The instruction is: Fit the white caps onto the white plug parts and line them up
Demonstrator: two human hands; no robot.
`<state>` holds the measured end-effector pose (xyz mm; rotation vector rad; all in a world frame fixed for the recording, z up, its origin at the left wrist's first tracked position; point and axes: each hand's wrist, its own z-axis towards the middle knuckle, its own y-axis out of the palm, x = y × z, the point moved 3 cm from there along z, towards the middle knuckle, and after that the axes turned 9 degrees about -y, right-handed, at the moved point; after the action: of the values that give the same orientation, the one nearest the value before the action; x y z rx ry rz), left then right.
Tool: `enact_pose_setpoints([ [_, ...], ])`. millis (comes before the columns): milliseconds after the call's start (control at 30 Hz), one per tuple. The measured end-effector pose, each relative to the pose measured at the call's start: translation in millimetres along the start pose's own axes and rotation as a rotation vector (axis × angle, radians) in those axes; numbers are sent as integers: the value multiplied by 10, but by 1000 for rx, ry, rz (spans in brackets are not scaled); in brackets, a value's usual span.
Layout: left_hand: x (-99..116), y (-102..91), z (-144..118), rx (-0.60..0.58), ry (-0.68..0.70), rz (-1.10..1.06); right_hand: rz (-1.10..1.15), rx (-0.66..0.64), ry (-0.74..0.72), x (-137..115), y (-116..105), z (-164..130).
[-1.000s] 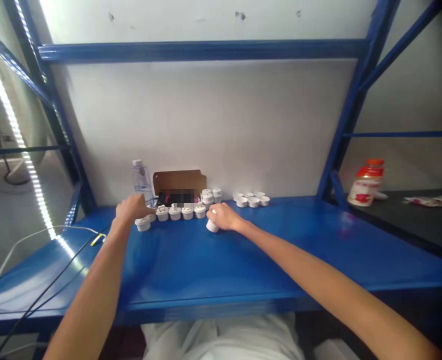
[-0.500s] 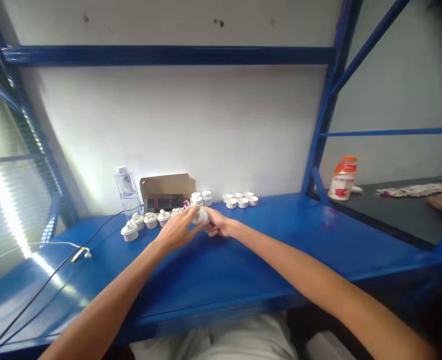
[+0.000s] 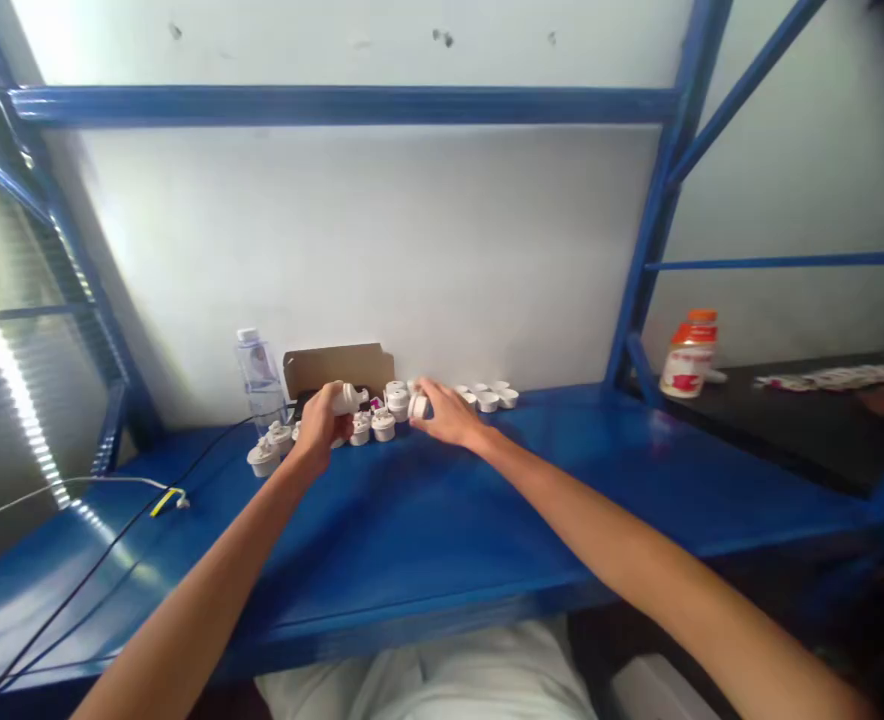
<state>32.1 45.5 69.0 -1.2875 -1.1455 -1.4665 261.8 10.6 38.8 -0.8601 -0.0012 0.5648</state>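
Gripping one white plug, the left hand; right hand grips another.

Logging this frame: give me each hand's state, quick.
Left hand: closed on a white part.
Right hand: closed on a white cap.

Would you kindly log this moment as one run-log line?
left hand: holds white part | right hand: holds white cap | row of white parts on blue shelf
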Motion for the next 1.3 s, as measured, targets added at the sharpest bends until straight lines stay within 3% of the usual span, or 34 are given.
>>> enact_pose_setpoints([
  [67, 29, -35, 6, -12, -31, -77, -65, -103, 151, 209, 60, -66],
  [167, 7, -1, 0, -107, -79, -71, -95, -139, 315, 408, 108, -129],
  [400, -107, 115, -41, -343, -78, 142, -130, -109, 347, 473, 109, -115],
  [600, 2, 57, -142, -420, 44, 683, -180, -139, 330, 510, 126, -131],
  [700, 37, 9, -151, -485, 122, 1017, -166, -77, 306, 516, 121, -124],
  [833, 57, -81, -110, -471, 165, 1239, -35, -61, 196, 423, 158, -82],
  [967, 46, -147, -77, -450, 176, 1213, 139, -175, 45, 237, 316, -58],
  [1100, -5, -176, -47, -439, 158, 1152, 89, -254, 173, 235, 432, -68],
  [1300, 16, -196, -53, -437, 102, 1089, 54, -205, 266, 411, 405, -91],
])
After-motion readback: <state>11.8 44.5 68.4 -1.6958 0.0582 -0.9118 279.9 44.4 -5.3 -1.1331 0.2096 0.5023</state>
